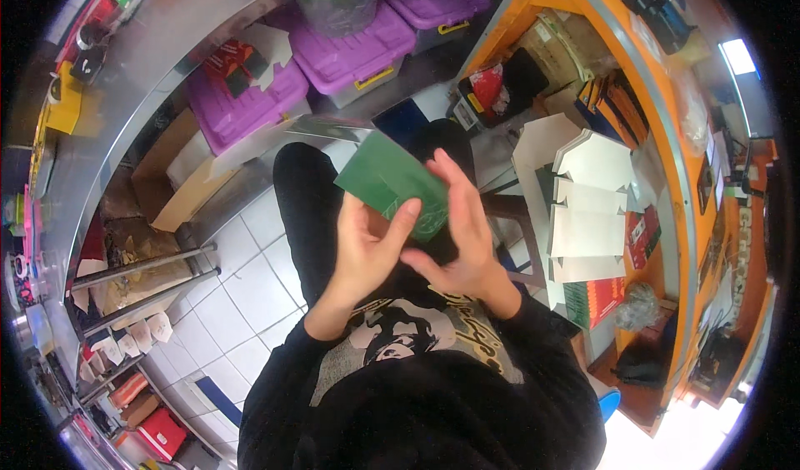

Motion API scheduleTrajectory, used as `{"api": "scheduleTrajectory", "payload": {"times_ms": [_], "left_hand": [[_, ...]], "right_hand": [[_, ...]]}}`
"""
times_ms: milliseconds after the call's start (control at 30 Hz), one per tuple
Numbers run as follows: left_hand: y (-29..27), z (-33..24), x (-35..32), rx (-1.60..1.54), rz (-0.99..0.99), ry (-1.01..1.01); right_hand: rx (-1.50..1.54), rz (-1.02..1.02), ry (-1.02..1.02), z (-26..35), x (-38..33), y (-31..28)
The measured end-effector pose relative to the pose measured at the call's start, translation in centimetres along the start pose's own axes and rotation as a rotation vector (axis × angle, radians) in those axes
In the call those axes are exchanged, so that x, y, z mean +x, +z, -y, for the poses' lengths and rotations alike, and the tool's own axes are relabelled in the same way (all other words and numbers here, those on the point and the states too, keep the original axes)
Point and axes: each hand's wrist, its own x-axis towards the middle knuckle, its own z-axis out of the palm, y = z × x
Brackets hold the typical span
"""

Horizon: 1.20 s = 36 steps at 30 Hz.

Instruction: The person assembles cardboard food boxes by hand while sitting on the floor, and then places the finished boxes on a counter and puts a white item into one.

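Seated person, both hands raised over the lap. Left hand [364,249] and right hand [463,241] grip a green card [392,182] between them, fingers [400,220] closed on its lower edge. White flat boxes [587,212] stacked just right. Purple bins [350,49] beyond, under the steel surface [167,45].

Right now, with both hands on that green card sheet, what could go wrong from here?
The green card sheet is held up in the air between the left hand and right hand, over the lap with nothing under it; it could slip down to the tiled floor. Pressing it unsupported may crease it crookedly. The stack of white flat cartons stands close to the right elbow and might get knocked.
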Motion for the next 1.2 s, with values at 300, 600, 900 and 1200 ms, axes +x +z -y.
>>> {"api": "scheduleTrajectory", "payload": {"times_ms": [300,600,900,1200], "left_hand": [[-5.4,-1.0,-2.9,0.147,0.747,-0.483],[-6.2,2.7,-7.6,-0.022,0.619,-0.752],[-4.9,-0.7,-5.7,0.009,-0.016,-0.446],[-5.1,-1.5,-3.1,-0.103,0.145,-0.247]], "right_hand": [[0.053,0.383,0.302,-0.8,1.9,-2.4],[-0.102,0.796,0.067,0.6,1.4,-1.2],[0.040,0.486,0.070,0.7,1.4,-1.3],[-0.080,0.118,-0.193,-2.6,0.3,0.5]]}}
